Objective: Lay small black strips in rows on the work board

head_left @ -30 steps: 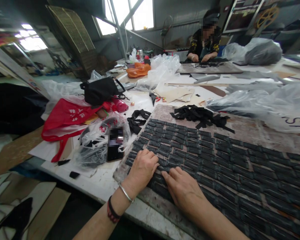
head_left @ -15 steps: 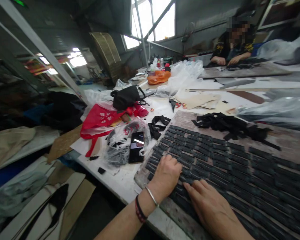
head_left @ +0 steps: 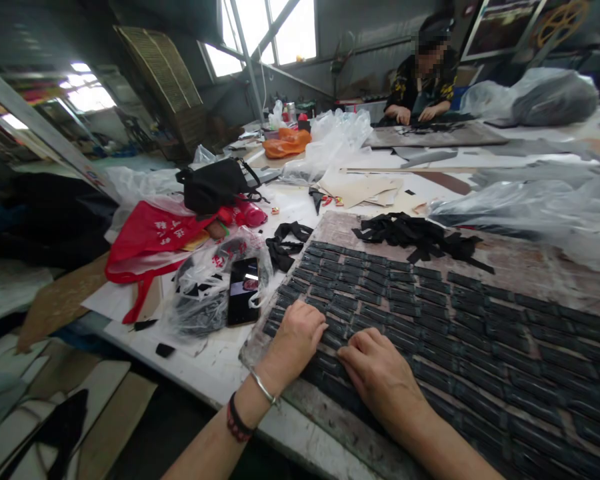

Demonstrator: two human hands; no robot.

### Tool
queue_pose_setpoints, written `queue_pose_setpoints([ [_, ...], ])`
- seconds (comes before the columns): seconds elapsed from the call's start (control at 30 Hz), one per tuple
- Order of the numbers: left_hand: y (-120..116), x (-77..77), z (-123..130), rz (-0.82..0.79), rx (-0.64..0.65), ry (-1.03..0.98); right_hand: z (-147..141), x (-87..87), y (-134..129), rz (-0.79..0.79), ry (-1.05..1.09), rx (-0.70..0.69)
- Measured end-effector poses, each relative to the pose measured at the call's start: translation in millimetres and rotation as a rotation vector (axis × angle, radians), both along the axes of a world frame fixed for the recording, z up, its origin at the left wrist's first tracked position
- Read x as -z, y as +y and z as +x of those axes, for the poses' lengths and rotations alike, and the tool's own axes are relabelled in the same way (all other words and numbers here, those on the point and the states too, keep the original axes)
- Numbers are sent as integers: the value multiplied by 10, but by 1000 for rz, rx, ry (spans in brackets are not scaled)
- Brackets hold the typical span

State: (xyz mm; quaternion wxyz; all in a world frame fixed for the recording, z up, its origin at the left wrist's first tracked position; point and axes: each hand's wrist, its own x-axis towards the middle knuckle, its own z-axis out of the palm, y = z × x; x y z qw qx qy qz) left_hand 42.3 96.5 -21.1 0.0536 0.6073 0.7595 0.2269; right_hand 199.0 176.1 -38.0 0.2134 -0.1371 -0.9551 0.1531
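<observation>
Rows of short, flat black strips cover a worn, greyish board. My left hand, with a bangle and a dark band on its wrist, is curled over strips near the board's left edge. Beside it, my right hand has thumb and fingers bent together at a strip between the two hands. Both hands look closed on that black strip, though most of the fingertips are hidden. A heap of loose black fabric strips lies at the board's far side.
Left of the board are a phone, a clear plastic bag with black pieces, a red bag and a black bag. Clear plastic sheeting lies far right. Across the table a person handles dark pieces.
The camera view has turned right, so everything sits further left in the picture. Both hands stay low over the same part of the strips, with slightly more space between them.
</observation>
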Motion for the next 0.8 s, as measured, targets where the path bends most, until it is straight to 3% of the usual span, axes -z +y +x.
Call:
queue_pose_setpoints([
  [0.27, -61, -62, -67, 118, -32, -140, -5, -48, -13, -89, 3, 7],
  [0.5, -291, -175, -141, 229, -316, -243, 41, -92, -16, -54, 78, 66],
  [0.67, -518, -99, -63, 206, -463, -425, 52, -107, 8, 57, 151, 26],
  [0.8, -638, 2, -80, 245, -531, -652, 76, -144, 14, -70, 216, 52],
])
